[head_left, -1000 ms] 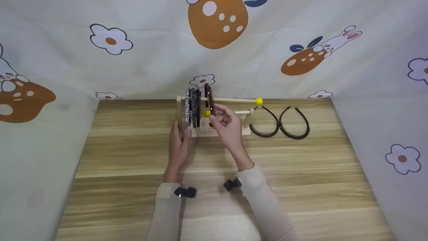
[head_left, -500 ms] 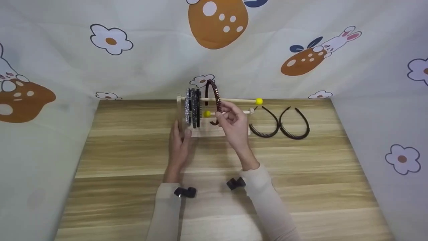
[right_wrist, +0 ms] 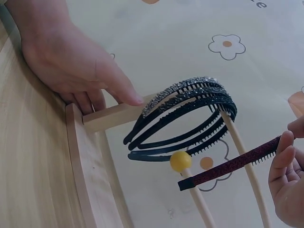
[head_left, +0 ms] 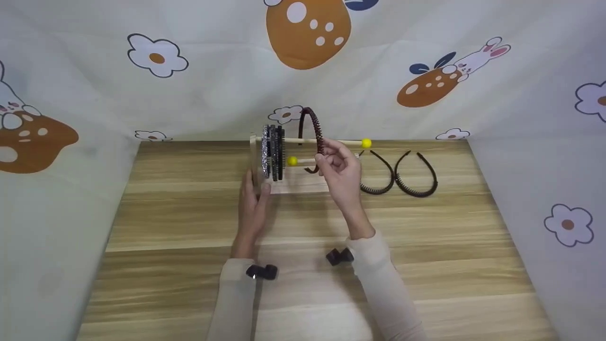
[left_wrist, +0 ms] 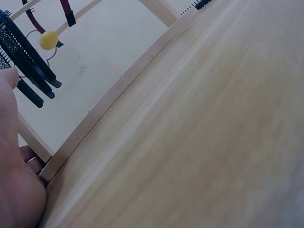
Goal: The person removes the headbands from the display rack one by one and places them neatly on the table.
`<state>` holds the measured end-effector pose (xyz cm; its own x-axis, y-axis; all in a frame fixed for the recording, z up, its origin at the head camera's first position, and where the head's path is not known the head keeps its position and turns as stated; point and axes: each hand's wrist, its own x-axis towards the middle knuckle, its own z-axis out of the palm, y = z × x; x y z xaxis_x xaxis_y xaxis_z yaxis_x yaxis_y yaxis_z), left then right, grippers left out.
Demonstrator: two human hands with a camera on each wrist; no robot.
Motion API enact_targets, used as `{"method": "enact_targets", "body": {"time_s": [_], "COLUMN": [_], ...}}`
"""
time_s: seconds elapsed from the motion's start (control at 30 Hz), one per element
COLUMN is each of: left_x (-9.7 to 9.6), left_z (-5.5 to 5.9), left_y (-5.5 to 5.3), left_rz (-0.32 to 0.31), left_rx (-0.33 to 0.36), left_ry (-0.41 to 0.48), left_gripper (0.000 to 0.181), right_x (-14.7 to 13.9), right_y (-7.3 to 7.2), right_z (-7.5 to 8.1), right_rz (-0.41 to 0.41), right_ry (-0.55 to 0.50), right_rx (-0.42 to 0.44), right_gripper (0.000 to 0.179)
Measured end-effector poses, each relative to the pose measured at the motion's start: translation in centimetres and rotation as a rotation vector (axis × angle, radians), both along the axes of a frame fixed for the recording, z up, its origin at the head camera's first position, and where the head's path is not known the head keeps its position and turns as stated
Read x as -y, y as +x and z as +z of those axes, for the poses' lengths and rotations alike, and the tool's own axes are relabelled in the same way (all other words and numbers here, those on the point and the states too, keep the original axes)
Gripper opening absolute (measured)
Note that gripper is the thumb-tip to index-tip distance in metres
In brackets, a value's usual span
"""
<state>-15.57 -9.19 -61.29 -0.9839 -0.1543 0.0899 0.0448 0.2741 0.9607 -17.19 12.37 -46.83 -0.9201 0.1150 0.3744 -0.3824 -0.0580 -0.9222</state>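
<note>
My right hand (head_left: pixel 342 177) pinches a dark red headband (head_left: pixel 317 132) between thumb and fingers, its arch standing up around the long rod of a wooden rack (head_left: pixel 303 186). In the right wrist view, the red headband (right_wrist: pixel 223 170) shows its comb teeth and a black end near the yellow ball (right_wrist: pixel 180 161) of the shorter rod. My left hand (head_left: pixel 252 208) grips the rack's left upright (right_wrist: pixel 111 116), thumb along it and fingers behind. Several headbands (head_left: pixel 273 154), silver glitter and black, hang together on the long rod near that upright.
Two dark toothed headbands (head_left: pixel 416 189) lie side by side on the wooden table (head_left: pixel 303 303), right of the rack. Another yellow ball (head_left: pixel 366 143) caps the long rod's right end. A printed cloth (head_left: pixel 213 85) rises behind the table.
My right hand has moved right, drawing the red headband along the long rod away from the hanging ones and raising it slightly. My left hand has kept its place.
</note>
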Motion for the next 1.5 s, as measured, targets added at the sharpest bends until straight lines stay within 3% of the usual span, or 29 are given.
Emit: {"method": "enact_targets", "body": {"time_s": [0.33, 0.63, 1.5], "left_x": [0.1, 0.0, 0.0], "left_z": [0.0, 0.0, 0.1], "left_y": [-0.2, -0.1, -0.1], "left_rz": [-0.008, -0.015, -0.003], "left_rx": [-0.03, 0.004, 0.005], "left_ry": [-0.001, 0.035, 0.021], "left_gripper": [0.081, 0.081, 0.078], "right_x": [-1.0, -1.9, -5.4], "right_y": [0.0, 0.1, -0.3], "right_z": [0.5, 0.6, 1.5], "right_rz": [-0.031, -0.052, -0.127], "right_ry": [-0.019, -0.003, -0.071], "right_rx": [-0.039, -0.054, -0.052], "right_gripper": [0.038, 0.037, 0.032]}}
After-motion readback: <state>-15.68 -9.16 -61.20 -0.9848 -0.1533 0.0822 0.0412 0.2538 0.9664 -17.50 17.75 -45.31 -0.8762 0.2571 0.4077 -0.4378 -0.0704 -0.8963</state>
